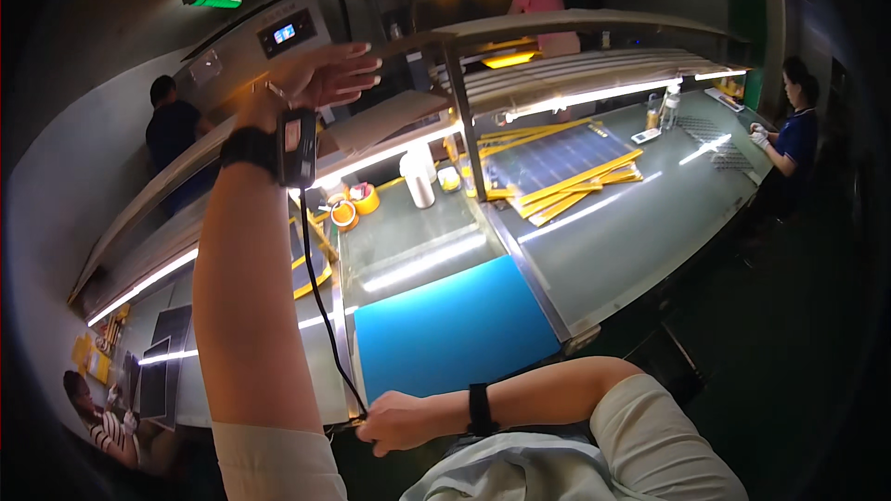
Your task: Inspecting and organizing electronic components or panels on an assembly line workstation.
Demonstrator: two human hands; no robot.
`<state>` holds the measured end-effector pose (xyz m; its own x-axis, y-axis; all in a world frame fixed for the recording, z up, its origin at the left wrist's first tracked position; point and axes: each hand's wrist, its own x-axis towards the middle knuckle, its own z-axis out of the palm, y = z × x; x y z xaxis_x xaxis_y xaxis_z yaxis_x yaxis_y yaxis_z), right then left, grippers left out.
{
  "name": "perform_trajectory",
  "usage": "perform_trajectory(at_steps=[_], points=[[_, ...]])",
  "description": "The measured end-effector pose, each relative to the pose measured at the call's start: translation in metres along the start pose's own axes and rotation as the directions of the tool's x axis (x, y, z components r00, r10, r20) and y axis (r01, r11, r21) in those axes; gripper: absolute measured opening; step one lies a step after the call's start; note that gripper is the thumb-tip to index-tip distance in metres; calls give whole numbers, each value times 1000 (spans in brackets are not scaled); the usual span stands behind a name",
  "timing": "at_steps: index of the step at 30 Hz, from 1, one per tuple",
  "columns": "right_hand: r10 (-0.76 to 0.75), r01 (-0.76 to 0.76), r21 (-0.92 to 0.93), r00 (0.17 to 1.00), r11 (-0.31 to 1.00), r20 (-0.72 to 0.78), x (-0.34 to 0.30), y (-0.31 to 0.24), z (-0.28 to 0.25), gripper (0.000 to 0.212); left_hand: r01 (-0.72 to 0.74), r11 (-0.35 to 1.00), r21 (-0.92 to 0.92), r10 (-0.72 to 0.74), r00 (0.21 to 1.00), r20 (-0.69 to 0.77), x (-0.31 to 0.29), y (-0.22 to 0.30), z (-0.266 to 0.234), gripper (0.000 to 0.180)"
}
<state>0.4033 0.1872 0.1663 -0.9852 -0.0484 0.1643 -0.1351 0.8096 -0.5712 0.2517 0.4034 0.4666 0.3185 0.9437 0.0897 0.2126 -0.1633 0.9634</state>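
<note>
Cable (pixel 320 301) runs near-vertical, wrist device (pixel 297 147) down to right hand (pixel 397 421), seemingly pinching it; left hand (pixel 329 74) raised, open.

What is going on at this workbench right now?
A person stands at a long glass-topped workbench. Their left hand is raised open toward the upper shelf, with a black wrist strap trailing a thin black cord. Their right hand rests closed at the bench's near edge, where the cord ends, beside a blue rectangular mat. Rolls of yellow tape and a white cylindrical container sit further back. Other people work nearby.
</note>
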Motion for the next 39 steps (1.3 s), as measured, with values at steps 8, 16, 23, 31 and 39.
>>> perform_trajectory(at_steps=[8,16,23,31,39], points=[[-14,45,312,995,949,-101,-30,9,-21,25,-202,970,-135,134,907,-398,-27,-127,37,39],[-13,44,681,999,731,-51,-98,48,-37,26,233,905,-356,-349,885,-308,-155,-282,87,32],[674,-490,482,645,726,-359,-263,145,-115,23,411,790,-455,-590,711,-382,-270,-376,165,34],[737,-697,411,251,588,-628,-339,191,-220,28,387,891,-237,-448,669,-593,-252,-419,222,34],[690,-532,532,145,659,-709,-338,255,-245,32,386,592,707,-158,916,-368,-202,-409,239,87]])
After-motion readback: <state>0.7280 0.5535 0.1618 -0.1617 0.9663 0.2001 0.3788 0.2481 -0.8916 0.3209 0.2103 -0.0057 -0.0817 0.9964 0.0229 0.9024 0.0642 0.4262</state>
